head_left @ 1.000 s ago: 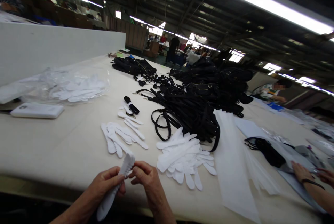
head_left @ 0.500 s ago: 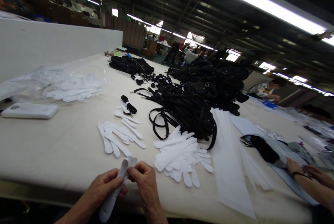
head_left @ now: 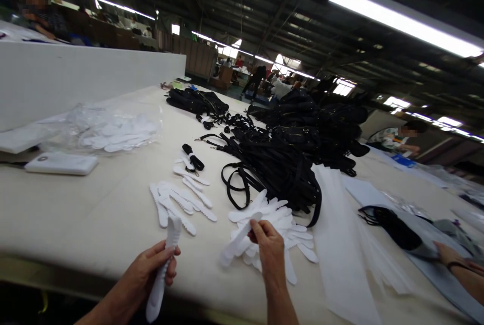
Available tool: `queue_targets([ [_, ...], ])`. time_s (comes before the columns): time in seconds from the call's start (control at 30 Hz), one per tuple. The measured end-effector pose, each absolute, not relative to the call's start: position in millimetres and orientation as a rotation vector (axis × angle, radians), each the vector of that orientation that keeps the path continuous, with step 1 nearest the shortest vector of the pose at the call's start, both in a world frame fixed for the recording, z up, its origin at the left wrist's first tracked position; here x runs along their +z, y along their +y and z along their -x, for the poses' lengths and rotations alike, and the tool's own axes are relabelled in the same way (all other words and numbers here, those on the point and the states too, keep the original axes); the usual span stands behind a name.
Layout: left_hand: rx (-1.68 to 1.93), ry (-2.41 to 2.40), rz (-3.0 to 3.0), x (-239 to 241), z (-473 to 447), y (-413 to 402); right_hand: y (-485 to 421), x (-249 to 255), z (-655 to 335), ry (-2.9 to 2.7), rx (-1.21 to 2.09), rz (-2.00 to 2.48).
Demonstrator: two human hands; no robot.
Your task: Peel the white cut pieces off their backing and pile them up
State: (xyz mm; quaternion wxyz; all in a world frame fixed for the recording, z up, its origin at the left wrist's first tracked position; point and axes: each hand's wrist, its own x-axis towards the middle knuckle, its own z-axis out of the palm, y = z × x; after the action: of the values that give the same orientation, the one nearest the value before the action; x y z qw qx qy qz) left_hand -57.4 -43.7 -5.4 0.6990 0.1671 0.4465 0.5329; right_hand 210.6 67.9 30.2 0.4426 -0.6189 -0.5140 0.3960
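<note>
My left hand (head_left: 145, 267), at the table's near edge, is closed round a long white strip (head_left: 156, 292) with rounded ends and a scalloped edge. Whether it is one layer or several I cannot tell. Over the pile of white strips (head_left: 297, 236), my right hand (head_left: 269, 244) pinches the end of a single white strip (head_left: 236, 243), slightly blurred, which slants down to the left. Several loose scalloped strips (head_left: 176, 206) lie beyond my left hand. Behind them is a folded black strap (head_left: 192, 157) with a white band round it.
Black straps (head_left: 272, 168) are heaped mid-table, with black bags (head_left: 302, 108) behind. White sheets (head_left: 340, 249) lie right of the pile. At left are a clear plastic bag (head_left: 117, 130) of strips and a white power bank-like block (head_left: 62, 163). A co-worker's hand (head_left: 449, 257) rests on grey material at right.
My hands have moved apart. The right hand has gone right to the pile with a strip pinched in it, while the left keeps its strip near the edge. The view has shifted slightly.
</note>
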Motion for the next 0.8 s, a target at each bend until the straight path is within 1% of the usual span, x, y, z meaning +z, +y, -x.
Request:
queue_targets([
  [0.13, 1.139, 0.989, -0.441, -13.5, 54.6, -44.7, 83.8, 57.7, -255.4, -1.5, 0.357, 1.932],
  [0.17, 1.129, 0.983, -0.454, -16.5, 53.5, -44.3, 81.1, 62.2, -255.9, -1.515, 0.257, 1.957],
  [0.2, 1.118, 0.977, -0.465, -19.4, 52.2, -43.9, 76.0, 64.9, -251.4, -1.528, 0.244, 1.933],
  [0.23, 1.104, 0.971, -0.476, -21.9, 50.8, -43.6, 68.7, 65.8, -242.0, -1.548, 0.333, 1.867],
  [0.27, 1.088, 0.965, -0.49, -23.9, 49.3, -43.5, 59.8, 65.0, -228.7, -1.573, 0.51, 1.769],
  [0.37, 1.028, 0.969, -0.554, -26.0, 45.7, -44.3, 31.2, 56.6, -177.6, -1.611, 1.254, 1.352],
  [0.4, 1.006, 0.977, -0.583, -25.6, 45.3, -44.9, 23.2, 53.3, -161.3, -1.627, 1.436, 1.224],
  [0.43, 0.987, 0.984, -0.609, -25.0, 45.3, -45.4, 16.8, 50.4, -147.2, -1.636, 1.55, 1.126],
  [0.5, 0.96, 0.998, -0.646, -23.9, 46.5, -46.6, 8.9, 45.7, -127.1, -1.629, 1.637, 1.034],
  [0.7, 0.952, 1.044, -0.696, -27.9, 49.8, -49.1, 7.9, 32.9, -113.0, -1.403, 1.622, 1.11],
  [0.8, 0.96, 1.057, -0.695, -30.1, 47.7, -48.6, 7.6, 24.5, -112.7, -1.35, 1.554, 1.199],
])
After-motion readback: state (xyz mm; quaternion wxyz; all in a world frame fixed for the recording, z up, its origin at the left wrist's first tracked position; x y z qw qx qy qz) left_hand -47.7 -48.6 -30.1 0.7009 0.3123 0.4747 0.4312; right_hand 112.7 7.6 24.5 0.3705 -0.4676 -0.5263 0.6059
